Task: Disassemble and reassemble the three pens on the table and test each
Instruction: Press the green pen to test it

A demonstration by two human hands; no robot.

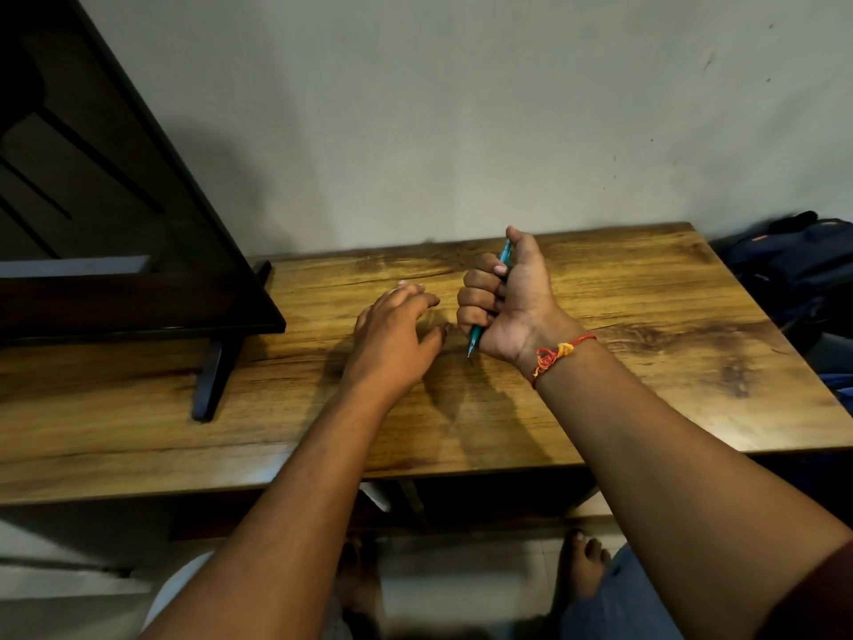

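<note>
Your right hand [505, 300] fists a teal pen [475, 340], tip down above the desk [646, 362]. Left hand [392, 334] fingers spread flat, possibly hiding parts. The tip could jab your thumb.

No writing, label, brand or number can be read on anything here.

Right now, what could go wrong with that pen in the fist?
The right hand grips the teal pen in a closed fist with its tip pointing down, close to the left hand on the table. A push down might poke the left thumb or mark the wood. Only this one pen shows here, so small parts could be hidden under the left hand and may roll away.
</note>
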